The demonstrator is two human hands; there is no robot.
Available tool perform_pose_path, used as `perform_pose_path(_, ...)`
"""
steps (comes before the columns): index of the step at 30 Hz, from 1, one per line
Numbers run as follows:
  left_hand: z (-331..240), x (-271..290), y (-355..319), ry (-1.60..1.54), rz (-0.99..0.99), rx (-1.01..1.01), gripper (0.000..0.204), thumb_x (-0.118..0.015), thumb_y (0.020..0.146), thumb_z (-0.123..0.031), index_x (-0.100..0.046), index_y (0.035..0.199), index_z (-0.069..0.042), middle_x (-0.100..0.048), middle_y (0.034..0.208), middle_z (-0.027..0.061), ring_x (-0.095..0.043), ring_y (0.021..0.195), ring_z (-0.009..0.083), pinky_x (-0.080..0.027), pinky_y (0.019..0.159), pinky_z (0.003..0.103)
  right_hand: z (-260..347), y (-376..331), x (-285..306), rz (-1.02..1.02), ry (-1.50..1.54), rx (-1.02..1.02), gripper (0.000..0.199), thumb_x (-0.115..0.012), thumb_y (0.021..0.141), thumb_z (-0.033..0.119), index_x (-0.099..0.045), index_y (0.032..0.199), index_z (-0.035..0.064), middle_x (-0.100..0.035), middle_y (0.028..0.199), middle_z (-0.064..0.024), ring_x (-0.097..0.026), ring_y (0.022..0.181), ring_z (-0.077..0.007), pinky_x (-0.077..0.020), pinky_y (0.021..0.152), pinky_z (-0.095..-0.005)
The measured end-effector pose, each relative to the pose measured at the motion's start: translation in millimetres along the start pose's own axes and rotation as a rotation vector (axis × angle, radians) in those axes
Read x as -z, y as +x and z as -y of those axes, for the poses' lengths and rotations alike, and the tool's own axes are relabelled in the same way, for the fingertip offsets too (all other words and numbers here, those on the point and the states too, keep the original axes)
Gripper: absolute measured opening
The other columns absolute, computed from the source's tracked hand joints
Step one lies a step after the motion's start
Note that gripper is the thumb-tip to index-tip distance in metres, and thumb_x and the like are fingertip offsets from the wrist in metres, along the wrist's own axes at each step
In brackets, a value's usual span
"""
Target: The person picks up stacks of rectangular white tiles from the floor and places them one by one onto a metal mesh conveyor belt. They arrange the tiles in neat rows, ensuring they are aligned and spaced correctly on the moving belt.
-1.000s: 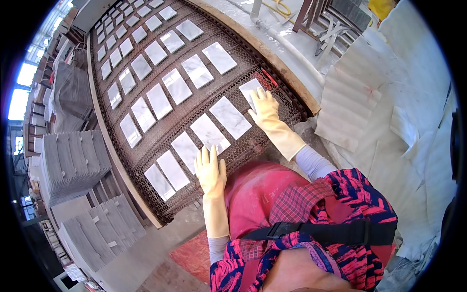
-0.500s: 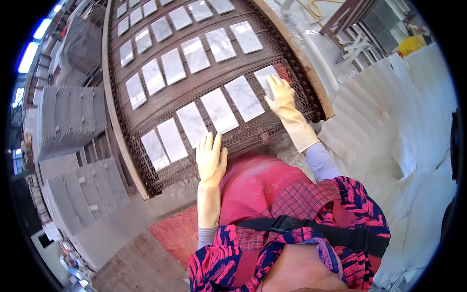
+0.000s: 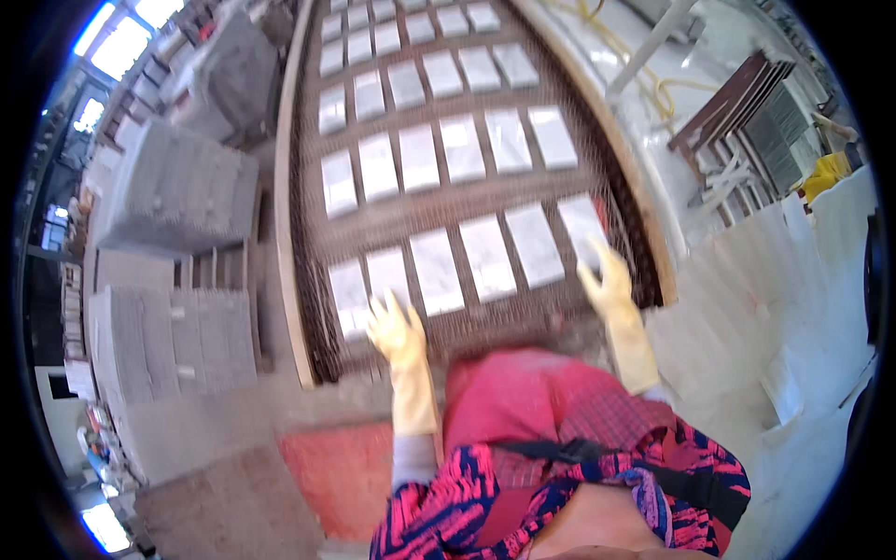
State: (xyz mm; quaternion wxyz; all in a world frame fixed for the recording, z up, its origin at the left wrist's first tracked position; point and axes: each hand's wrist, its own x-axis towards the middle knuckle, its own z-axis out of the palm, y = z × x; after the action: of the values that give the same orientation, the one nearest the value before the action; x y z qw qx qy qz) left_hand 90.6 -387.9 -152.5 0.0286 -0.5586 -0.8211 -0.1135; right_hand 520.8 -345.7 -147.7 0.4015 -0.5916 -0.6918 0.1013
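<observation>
Both my hands wear cream rubber gloves. My left hand has its fingers spread at the near end of a white marble tile, second from the left in the nearest row. My right hand is open too, thumb apart, with its fingertips at the near end of the rightmost tile. Whether either hand presses on its tile, I cannot tell. Between them in the row stand several similar grey-veined tiles, spaced apart. All of them lie flat on a brown mesh conveyor belt.
More rows of tiles run away along the belt, between a left side rail and a right side rail. Grey stacked slabs stand at left. A white sheet spreads at right, near a yellow hose.
The view has turned, so the belt appears farther right and straighter. My left hand has shifted left along the row, from the third tile to the second. My right hand has drawn back toward the rightmost tile's near end.
</observation>
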Motion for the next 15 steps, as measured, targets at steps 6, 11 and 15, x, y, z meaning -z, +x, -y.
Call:
perform_pose_path(6, -9, 60, 16, -0.124, -0.105, 0.117, 0.062, -0.076, 0.097, -0.030, -0.060, 0.151, -0.005, -0.061, 0.150, 0.0275, -0.058, 0.140, 0.0448, -0.045, 0.119, 0.050, 67, 27, 33, 0.114, 0.060, 0.013, 0.056, -0.077, 0.096, 0.027, -0.063, 0.147, 0.0088, -0.072, 0.135, -0.0183, -0.070, 0.119, -0.0393, -0.0554, 0.103, -0.0475)
perform_pose_path(11, 58, 49, 42, -0.015, -0.062, 0.205, 0.065, -0.076, 0.096, -0.027, -0.056, 0.153, -0.005, -0.052, 0.159, 0.0275, -0.056, 0.140, 0.0450, -0.046, 0.118, 0.049, 76, 39, 24, 0.187, 0.095, 0.060, 0.056, -0.076, 0.096, 0.030, -0.063, 0.147, 0.0108, -0.074, 0.133, -0.0167, -0.072, 0.113, -0.0391, -0.0571, 0.098, -0.0482)
perform_pose_path(15, 57, 47, 51, -0.069, 0.020, 0.199, 0.067, -0.079, 0.094, -0.026, -0.055, 0.154, -0.006, -0.053, 0.158, 0.0245, -0.058, 0.137, 0.0426, -0.050, 0.114, 0.049, 71, 31, 26, 0.159, 0.089, 0.074, 0.055, -0.075, 0.097, 0.030, -0.063, 0.147, 0.0127, -0.075, 0.129, -0.0157, -0.073, 0.110, -0.0385, -0.0577, 0.096, -0.0490)
